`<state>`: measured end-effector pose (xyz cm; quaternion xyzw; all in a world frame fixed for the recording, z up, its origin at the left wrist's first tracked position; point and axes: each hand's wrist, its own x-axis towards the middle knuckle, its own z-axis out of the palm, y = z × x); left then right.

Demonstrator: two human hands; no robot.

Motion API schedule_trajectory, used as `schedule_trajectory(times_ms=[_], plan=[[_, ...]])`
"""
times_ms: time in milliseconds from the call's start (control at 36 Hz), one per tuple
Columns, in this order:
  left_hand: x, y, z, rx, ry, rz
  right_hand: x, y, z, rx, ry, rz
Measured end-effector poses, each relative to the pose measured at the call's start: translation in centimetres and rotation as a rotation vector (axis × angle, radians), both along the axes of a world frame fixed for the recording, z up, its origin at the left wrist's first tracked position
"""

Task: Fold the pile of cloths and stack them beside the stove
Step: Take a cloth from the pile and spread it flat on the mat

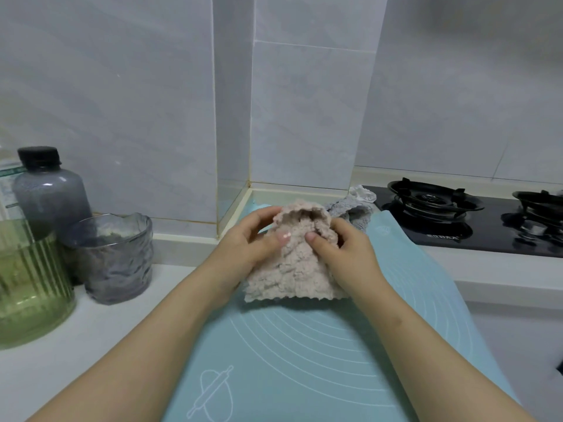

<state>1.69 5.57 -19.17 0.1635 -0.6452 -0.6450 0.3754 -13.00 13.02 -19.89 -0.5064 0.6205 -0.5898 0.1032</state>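
A fluffy pinkish-beige cloth [294,269] is lifted over the light blue silicone mat [304,354], its lower edge hanging near the mat. My left hand [246,239] pinches its upper left part, thumb on the front. My right hand [341,251] pinches the upper right part the same way. Behind them lies a heap of grey cloths [350,210] with a white one [362,193] on top, next to the black gas stove [457,220].
On the white counter at left stand a grey bottle with a black cap [48,190], a smoky glass cup [112,257] and a green ribbed glass jar [27,284]. A tiled wall corner rises straight behind the cloths.
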Motion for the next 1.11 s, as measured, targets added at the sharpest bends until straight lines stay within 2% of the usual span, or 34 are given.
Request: schedule_trajectory(times_ms=[83,167,250,306,417,472,583,639,750,806,861,944,1056,1111], plan=[[0.0,0.1,-0.3,-0.072,-0.131,-0.044,0.4,0.2,0.5,-0.050,-0.197,0.052],[-0.2,0.2,-0.6,-0.013,-0.161,-0.077,0.7,0.4,0.8,-0.051,-0.363,0.141],[-0.1,0.2,-0.4,0.141,-0.071,-0.133,0.8,0.7,1.0,-0.039,-0.468,0.227],[0.0,0.0,-0.2,0.172,-0.035,-0.115,0.7,0.9,1.1,-0.027,-0.520,0.264],[0.1,-0.6,0.3,0.203,0.096,0.095,0.2,1.0,1.6,-0.052,-0.643,0.265],[0.4,-1.0,0.8,0.272,0.195,0.181,-0.5,1.0,1.7,-0.028,-0.615,0.198],[1.1,-1.5,1.1,0.293,0.280,0.285,-2.2,1.4,1.8,0.150,-0.620,0.141],[1.3,-1.3,1.4,0.230,0.294,0.289,-2.8,2.1,1.7,0.257,-0.518,0.084],[1.8,-1.0,1.6,0.119,0.229,0.152,-3.9,2.8,0.8,0.561,0.104,-0.232],[1.9,-1.1,1.5,0.124,0.142,0.106,-3.9,2.8,0.2,0.681,0.282,-0.298],[1.6,-1.1,1.1,-0.003,0.025,0.173,-3.5,2.9,0.1,0.703,0.354,-0.334],[1.2,-0.9,0.4,-0.357,-0.197,0.285,-2.8,2.6,0.0,0.632,0.432,-0.268],[1.2,-1.0,-1.1,-0.750,-0.681,0.039,-1.5,2.0,-0.5,0.540,0.511,-0.081],[1.3,-1.1,-1.3,-0.805,-0.788,-0.043,-1.2,1.8,-0.7,0.541,0.509,-0.014]])
